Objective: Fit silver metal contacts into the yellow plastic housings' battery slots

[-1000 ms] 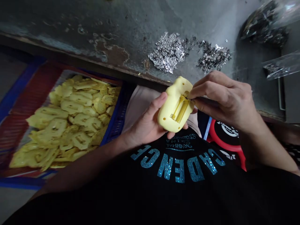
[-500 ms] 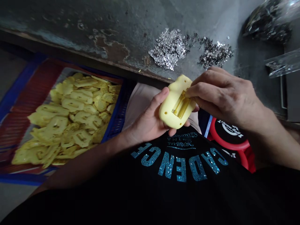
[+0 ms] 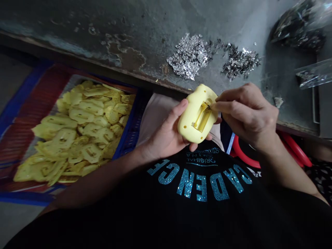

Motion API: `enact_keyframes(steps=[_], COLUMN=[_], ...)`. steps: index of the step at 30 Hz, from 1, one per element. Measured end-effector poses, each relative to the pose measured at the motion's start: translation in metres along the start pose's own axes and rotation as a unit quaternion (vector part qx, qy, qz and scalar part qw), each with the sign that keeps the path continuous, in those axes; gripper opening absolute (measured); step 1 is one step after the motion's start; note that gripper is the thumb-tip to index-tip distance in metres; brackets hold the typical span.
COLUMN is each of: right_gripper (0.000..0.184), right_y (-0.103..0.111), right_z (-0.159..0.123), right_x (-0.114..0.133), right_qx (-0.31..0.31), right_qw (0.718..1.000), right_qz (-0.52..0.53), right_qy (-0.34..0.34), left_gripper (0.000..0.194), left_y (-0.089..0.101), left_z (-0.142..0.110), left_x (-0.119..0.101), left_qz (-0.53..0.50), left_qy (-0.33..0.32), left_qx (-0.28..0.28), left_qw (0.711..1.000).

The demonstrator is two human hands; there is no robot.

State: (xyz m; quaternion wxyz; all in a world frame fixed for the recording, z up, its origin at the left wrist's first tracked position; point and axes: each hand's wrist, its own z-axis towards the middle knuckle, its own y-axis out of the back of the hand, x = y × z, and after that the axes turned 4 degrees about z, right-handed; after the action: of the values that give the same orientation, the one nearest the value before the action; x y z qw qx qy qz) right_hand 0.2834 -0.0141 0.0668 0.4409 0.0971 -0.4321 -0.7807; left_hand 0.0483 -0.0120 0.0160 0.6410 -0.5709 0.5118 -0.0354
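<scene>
Compared with the frame half a second earlier, the yellow moulded block sat slightly further right, near the centre of the frame. The right hand had drawn back a little, and a pale scrap showed on the grey concrete bench at right. A black disc seen earlier at lower right was now out of view, leaving a red ring showing there. The left hand was curled around the block from below, with the thumb along its left edge. The right hand was narrowly pinched, its fingertips touching the upper end of the block's long slot; whether they gripped anything smaller there could not be told. Two heaps of silver sequins lay on the bench at upper centre, and a plastic bag lay at upper right. At left, a blue and red crate held flat yellow slotted pieces.
</scene>
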Motion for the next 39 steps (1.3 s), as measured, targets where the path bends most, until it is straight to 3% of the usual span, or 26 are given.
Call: enact_keyframes(steps=[5,10,13,16,18,20,22,25,29,32,35,39], right_gripper=[0.029,0.028,0.019,0.020,0.025,0.044,0.056,0.057,0.054,0.052,0.054,0.058], right_y=[-0.008,-0.010,-0.011,-0.008,-0.004,-0.001,0.001,-0.002,-0.015,-0.026,-0.033,-0.037], right_z=[-0.018,-0.021,-0.015,-0.006,0.000,0.005,0.010,0.013,0.004,-0.010,-0.020,-0.022], right_x=[-0.005,-0.005,-0.001,-0.002,-0.006,-0.012,-0.017,-0.019,-0.017,-0.015,-0.013,-0.012], right_qx=[-0.001,0.040,-0.002,-0.042,-0.008,0.042,0.083,0.092,0.050,-0.004,-0.044,-0.062], right_qw=[0.997,0.998,0.999,0.990,0.977,0.963,0.955,0.963,0.968,0.968,0.971,0.973], right_qz=[-0.075,0.000,0.032,0.090,0.141,0.189,0.219,0.203,0.192,0.191,0.172,0.144], right_qy=[0.034,-0.041,-0.026,-0.099,-0.161,-0.186,-0.184,-0.154,-0.154,-0.164,-0.161,-0.171], left_gripper=[0.063,0.072,0.069,0.060,0.060,0.069,0.081,0.085,0.071,0.070,0.066,0.058], left_y=[0.003,0.003,-0.001,-0.004,-0.007,-0.010,-0.011,-0.009,0.002,0.009,0.013,0.022], left_z=[0.002,0.001,-0.001,-0.006,-0.009,-0.012,-0.014,-0.018,-0.025,-0.031,-0.033,-0.023], left_x=[0.002,0.002,0.001,0.002,0.005,0.008,0.011,0.014,0.009,0.000,-0.005,-0.002], left_qz=[-0.013,-0.003,0.011,0.029,0.055,0.087,0.111,0.135,0.205,0.233,0.220,0.189], left_qy=[-0.003,-0.005,-0.023,-0.043,-0.059,-0.080,-0.106,-0.127,-0.119,-0.059,-0.014,-0.016], left_qx=[-0.009,0.007,0.001,-0.026,-0.054,-0.089,-0.116,-0.122,-0.081,-0.048,-0.062,-0.093], left_qw=[1.000,1.000,1.000,0.998,0.995,0.989,0.981,0.975,0.968,0.969,0.974,0.977])
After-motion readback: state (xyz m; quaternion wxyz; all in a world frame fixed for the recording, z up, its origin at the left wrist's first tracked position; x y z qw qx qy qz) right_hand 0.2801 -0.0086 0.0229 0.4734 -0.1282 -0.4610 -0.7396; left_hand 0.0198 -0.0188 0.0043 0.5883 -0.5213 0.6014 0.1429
